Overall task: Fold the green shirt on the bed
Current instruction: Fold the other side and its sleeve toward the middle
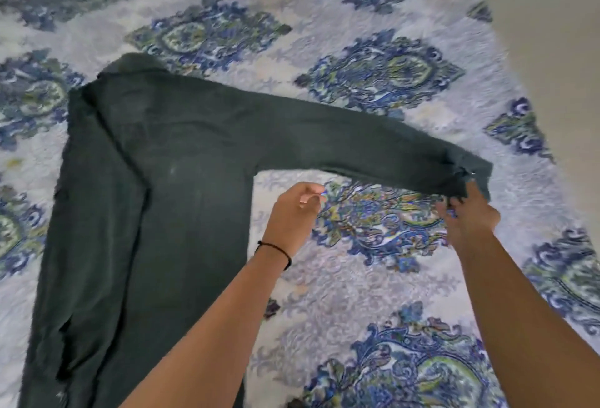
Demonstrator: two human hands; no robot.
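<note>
The dark green shirt (156, 187) lies flat on the bed, collar at the far end, its left side folded in over the body. One long sleeve (357, 144) stretches out to the right. My right hand (467, 216) pinches the cuff at the sleeve's end and holds it slightly off the cover. My left hand (292, 213), with a black band on the wrist, hovers just below the sleeve's middle with fingers loosely curled and nothing in them; it is a little blurred.
The bed cover (373, 277) is white with blue and green paisley medallions. The bed's right edge runs diagonally past a beige floor (552, 34) at the upper right.
</note>
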